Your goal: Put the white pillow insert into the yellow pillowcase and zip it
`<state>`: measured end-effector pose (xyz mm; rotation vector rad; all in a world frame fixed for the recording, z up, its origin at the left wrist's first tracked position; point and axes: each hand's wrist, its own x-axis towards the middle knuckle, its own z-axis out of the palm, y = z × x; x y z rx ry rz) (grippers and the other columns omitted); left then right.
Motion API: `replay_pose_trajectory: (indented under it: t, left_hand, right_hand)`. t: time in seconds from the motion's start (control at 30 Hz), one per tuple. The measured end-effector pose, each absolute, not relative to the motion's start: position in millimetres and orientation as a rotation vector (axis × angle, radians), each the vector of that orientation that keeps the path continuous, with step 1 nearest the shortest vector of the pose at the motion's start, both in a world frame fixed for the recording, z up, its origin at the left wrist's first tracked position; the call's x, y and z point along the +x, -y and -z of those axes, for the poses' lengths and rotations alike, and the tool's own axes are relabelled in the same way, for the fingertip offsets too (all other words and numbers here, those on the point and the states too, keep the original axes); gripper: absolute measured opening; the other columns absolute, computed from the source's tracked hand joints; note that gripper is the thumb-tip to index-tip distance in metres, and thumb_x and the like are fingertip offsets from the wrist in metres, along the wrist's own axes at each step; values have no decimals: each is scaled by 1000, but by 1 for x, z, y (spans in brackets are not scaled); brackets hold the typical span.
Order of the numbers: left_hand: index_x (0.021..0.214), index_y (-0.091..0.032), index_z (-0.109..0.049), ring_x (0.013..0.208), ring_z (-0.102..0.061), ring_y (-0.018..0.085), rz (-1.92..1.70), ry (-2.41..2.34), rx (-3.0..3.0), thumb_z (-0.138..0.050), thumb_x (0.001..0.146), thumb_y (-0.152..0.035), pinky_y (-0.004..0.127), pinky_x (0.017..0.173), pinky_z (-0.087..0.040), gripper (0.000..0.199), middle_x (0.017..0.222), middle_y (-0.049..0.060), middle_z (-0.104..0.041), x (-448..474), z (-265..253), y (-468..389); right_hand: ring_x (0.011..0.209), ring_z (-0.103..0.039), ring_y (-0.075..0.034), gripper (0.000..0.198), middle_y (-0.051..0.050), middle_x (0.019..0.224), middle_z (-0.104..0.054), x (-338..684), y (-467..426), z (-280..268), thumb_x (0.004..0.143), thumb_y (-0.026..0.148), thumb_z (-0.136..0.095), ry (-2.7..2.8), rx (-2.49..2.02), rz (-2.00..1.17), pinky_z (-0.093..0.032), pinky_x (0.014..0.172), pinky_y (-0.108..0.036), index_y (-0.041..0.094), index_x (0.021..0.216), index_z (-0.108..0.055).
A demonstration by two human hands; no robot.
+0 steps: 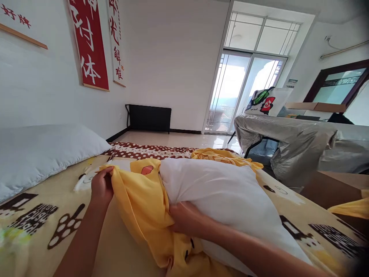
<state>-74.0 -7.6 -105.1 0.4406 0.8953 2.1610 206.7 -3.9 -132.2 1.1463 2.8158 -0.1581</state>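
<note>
A white pillow (221, 188) lies in front of me on the bed, its left end partly inside a yellow pillowcase (138, 192) with a printed face pattern. My left hand (102, 186) is closed on the far left corner of the pillowcase and lifts that edge. At the mouth of the case, my right hand (184, 219) presses against the pillow's left end; its fingertips are hidden under the yellow cloth. The pillowcase hangs in folds between both hands and spreads toward the near edge of the view.
Another white pillow (46, 154) lies at the left on the patterned blanket (72, 223). Crumpled yellow cloth (225, 156) rests behind the middle pillow. At the right stand a table with a silver cover (288, 134), a printed bag (266, 102) and a cardboard box (328, 192).
</note>
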Motion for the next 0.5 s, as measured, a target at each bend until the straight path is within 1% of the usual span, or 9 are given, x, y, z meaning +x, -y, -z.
replay_pose_trajectory:
  t: [0.1, 0.2, 0.23, 0.3, 0.33, 0.37, 0.4, 0.43, 0.5]
  left_hand:
    - [62, -15, -55, 51, -48, 6, -2167, -790, 489, -68, 58, -8, 17, 48, -42, 16, 58, -5, -53, -66, 95, 16]
    - [65, -14, -56, 53, -48, 6, -2133, -689, 585, -72, 59, -9, 17, 50, -43, 17, 59, -5, -52, -50, 87, 26]
    - [68, -14, -58, 55, -48, 7, -2100, -657, 627, -74, 60, -11, 18, 50, -44, 18, 60, -4, -53, -41, 87, 28]
    - [78, -15, -63, 61, -52, 10, -2005, -605, 717, -77, 60, -16, 21, 53, -46, 23, 71, -1, -60, -22, 88, 29]
    - [83, -16, -65, 66, -55, 12, -1959, -594, 755, -79, 59, -20, 22, 55, -47, 28, 79, 1, -63, -14, 90, 28]
    - [88, -18, -65, 73, -57, 14, -1930, -603, 785, -80, 59, -24, 23, 57, -48, 33, 88, 3, -65, -9, 93, 25]
    - [92, -19, -65, 79, -58, 16, -1919, -641, 815, -80, 59, -29, 25, 61, -48, 38, 97, 5, -66, -8, 98, 20]
    - [95, -21, -64, 85, -58, 18, -1926, -725, 856, -79, 59, -34, 26, 64, -48, 41, 103, 5, -65, -12, 104, 14]
    - [98, -23, -60, 90, -57, 18, -1945, -979, 962, -72, 61, -48, 25, 67, -47, 46, 109, 4, -63, -28, 119, 1]
  right_hand:
    - [67, -61, -19, 16, -7, 76, -68, 210, -7, 109, 68, 28, -61, -2925, 1447, -48, -34, 54, -23, 18, 80, -65]
    - [70, -56, -18, 16, -7, 78, -64, 234, -35, 38, 75, 23, -49, -2939, 1844, -266, -32, 55, -25, 17, 83, -61]
    - [67, -53, -17, 15, -5, 74, -61, 246, -40, 14, 76, 21, -45, -2942, 2003, -376, -30, 55, -25, 17, 80, -58]
    - [55, -42, -13, 7, 2, 55, -47, 270, -40, -19, 71, 20, -48, -3124, 2358, -829, -28, 53, -24, 19, 65, -51]
    - [52, -37, -12, 8, 4, 51, -41, 281, -35, -26, 69, 20, -49, -3244, 2361, -1129, -28, 53, -24, 19, 62, -47]
    - [51, -34, -11, 10, 5, 49, -36, 290, -28, -24, 68, 19, -50, -3376, 2216, -1413, -27, 54, -24, 20, 59, -44]
    - [51, -33, -11, 12, 5, 49, -35, 297, -22, -15, 68, 18, -50, -3496, 1929, -1588, -27, 54, -25, 20, 58, -43]
    - [51, -34, -11, 14, 4, 49, -36, 302, -16, 0, 70, 17, -49, -3569, 1595, -1602, -28, 54, -25, 20, 57, -43]
    - [54, -42, -13, 14, 1, 54, -46, 305, -10, 41, 73, 13, -47, -3429, 1240, -1218, -30, 55, -25, 19, 61, -49]
